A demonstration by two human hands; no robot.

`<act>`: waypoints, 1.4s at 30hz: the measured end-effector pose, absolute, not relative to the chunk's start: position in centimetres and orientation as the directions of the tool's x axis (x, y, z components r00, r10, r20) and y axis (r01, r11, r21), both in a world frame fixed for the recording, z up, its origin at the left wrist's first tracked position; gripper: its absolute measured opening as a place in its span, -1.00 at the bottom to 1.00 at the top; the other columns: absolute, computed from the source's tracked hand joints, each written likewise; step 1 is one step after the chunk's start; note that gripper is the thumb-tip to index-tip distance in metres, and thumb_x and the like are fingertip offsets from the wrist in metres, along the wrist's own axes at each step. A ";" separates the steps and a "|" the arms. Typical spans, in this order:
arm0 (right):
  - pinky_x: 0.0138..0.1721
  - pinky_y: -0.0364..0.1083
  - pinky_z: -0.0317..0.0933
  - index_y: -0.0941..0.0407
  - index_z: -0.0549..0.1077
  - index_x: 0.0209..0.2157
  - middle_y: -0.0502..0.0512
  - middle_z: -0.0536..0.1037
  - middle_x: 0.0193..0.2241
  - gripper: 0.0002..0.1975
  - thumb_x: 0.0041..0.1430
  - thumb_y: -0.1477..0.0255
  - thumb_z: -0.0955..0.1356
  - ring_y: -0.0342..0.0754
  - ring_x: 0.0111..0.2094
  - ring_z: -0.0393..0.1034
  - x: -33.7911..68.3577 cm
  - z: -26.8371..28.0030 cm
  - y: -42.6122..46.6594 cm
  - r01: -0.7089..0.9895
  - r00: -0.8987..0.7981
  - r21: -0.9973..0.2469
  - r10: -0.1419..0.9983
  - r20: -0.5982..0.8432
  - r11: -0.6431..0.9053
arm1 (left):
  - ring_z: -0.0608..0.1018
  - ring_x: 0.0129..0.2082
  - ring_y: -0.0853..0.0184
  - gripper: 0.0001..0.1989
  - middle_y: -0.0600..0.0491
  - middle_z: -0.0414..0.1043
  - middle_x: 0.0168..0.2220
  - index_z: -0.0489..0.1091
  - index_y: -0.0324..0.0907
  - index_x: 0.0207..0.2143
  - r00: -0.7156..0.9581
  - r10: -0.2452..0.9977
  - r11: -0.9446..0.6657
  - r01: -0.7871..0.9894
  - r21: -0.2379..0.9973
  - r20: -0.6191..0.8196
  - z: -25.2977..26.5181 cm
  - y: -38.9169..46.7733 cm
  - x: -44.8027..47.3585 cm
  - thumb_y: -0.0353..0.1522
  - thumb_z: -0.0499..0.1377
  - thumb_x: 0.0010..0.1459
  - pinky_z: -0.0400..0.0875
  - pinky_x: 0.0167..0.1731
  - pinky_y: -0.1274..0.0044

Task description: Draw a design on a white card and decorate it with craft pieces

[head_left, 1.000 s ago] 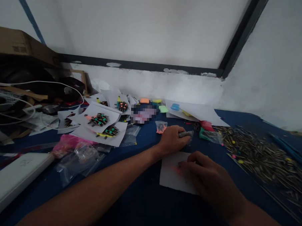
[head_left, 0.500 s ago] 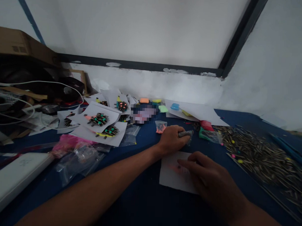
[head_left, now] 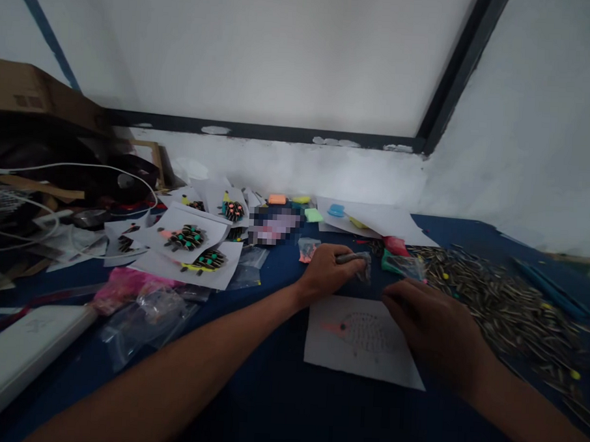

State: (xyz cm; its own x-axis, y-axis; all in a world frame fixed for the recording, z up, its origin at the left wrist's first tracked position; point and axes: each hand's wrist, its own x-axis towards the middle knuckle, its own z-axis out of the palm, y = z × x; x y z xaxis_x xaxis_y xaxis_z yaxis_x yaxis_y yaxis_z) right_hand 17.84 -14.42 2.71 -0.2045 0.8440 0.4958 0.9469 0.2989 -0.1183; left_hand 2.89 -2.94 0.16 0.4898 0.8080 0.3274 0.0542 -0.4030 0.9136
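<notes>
My left hand (head_left: 328, 272) is closed around a small clear plastic bag (head_left: 364, 268) with something dark grey inside, at the middle of the blue table. Just below it lies a sheet of white paper (head_left: 328, 349) with a drawn hedgehog: an orange snout, a dark eye and rows of small marks for the body. Over the sheet's right edge hovers my right hand (head_left: 430, 328), its fingers bent and pressed together. Whatever is in those fingertips is hidden. A small bag of orange clay (head_left: 306, 251) lies left of the left hand.
Striped sunflower seeds (head_left: 506, 315) are heaped at the right. Finished seed hedgehogs on paper (head_left: 184, 236) lie at the left, near crumpled plastic bags (head_left: 146, 319) and a white box (head_left: 30, 346). Coloured clay packs (head_left: 313, 215) line the back, beside a green-and-red bag (head_left: 396, 255).
My right hand has moved right and up, off the drawn snout and eye, uncovering the hedgehog drawing. My left hand still grips the small bag. The view has shifted slightly.
</notes>
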 end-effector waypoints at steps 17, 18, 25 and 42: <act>-0.57 -0.16 0.15 0.10 0.43 -0.48 0.00 0.41 -0.59 -0.72 0.22 0.28 0.23 -0.11 -0.55 0.28 18.2 3.8 -14.0 0.717 -0.013 -0.668 0.962 0.273 0.199 | 0.29 -0.56 0.52 -0.75 0.14 0.29 -0.56 0.43 -0.28 -0.46 0.691 0.701 -0.114 -0.135 0.984 0.176 1.9 -3.8 2.3 -0.23 0.27 -0.03 0.13 -0.55 0.63; -0.58 -0.17 0.16 0.10 0.43 -0.48 0.00 0.40 -0.60 -0.72 0.22 0.28 0.24 -0.12 -0.56 0.27 18.2 3.8 -14.1 0.702 -0.014 -0.684 0.963 0.268 0.200 | 0.29 -0.56 0.52 -0.74 0.14 0.28 -0.57 0.44 -0.27 -0.45 0.704 0.689 -0.121 -0.122 0.985 0.172 2.0 -3.8 2.3 -0.22 0.27 -0.03 0.13 -0.55 0.63; -0.57 -0.17 0.17 0.09 0.42 -0.43 0.01 0.44 -0.55 -0.77 0.22 0.29 0.24 -0.11 -0.54 0.31 18.2 3.8 -14.1 0.680 -0.008 -0.704 0.962 0.274 0.206 | 0.20 -0.60 0.54 -0.69 0.18 0.16 -0.62 0.35 -0.27 -0.57 0.742 0.652 -0.154 -0.071 0.986 0.155 2.1 -3.7 2.0 -0.19 0.27 -0.06 0.05 -0.59 0.63; -0.65 -0.19 0.05 0.09 0.37 -0.37 -0.08 0.33 -0.63 -0.83 0.20 0.28 0.28 -0.18 -0.63 0.22 18.3 3.4 -14.3 0.544 0.055 -0.830 0.982 0.181 0.123 | 0.21 -0.58 0.53 -0.78 0.18 0.17 -0.59 0.33 -0.27 -0.56 0.775 0.613 -0.110 -0.110 0.988 0.155 2.2 -3.8 2.1 -0.30 0.23 -0.02 0.06 -0.54 0.61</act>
